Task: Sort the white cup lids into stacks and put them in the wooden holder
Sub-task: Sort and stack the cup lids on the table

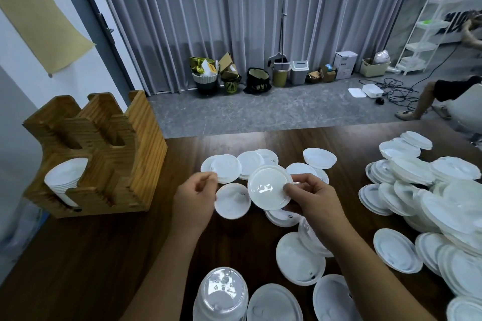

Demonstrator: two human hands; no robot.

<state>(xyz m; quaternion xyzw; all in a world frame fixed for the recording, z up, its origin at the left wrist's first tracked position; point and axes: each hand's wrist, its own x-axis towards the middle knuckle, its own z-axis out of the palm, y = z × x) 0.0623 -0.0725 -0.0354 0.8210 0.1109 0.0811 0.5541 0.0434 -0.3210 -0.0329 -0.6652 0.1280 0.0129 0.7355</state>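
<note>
A: Where were the hands?

B: Both were over the middle of the table (130, 242). The right hand (310, 197) pinched a white lid (268, 186) by its right edge, thumb on the face and fingers behind, holding it tilted above the table. The left hand (194, 197) was just to the left of that lid, fingers curled in. It seemed to hold nothing, though its fingertips were close to a lid lying beyond them, and I could not tell if they touched it.

A: And the rest of the lids?

B: Loose lids (234, 169) lay scattered in the middle of the table, some overlapping, beyond and under the hands. A big pile (422, 190) spread along the right side, with short stacks mixed in. A taller stack (221, 294) stood at the near edge, between the forearms, with more single lids beside it.

A: The holder?

B: The wooden holder (140, 154) stood at the table's left, well apart from the hands. Its front left slot held a stack of lids (66, 180), leaning. The other slots I could see into looked bare.

A: Anything behind?

B: Grey curtains (234, 21), bins and boxes along the floor (260, 112), a white shelf (427, 31) at the right, and another person's leg (422, 101) by it.
</note>
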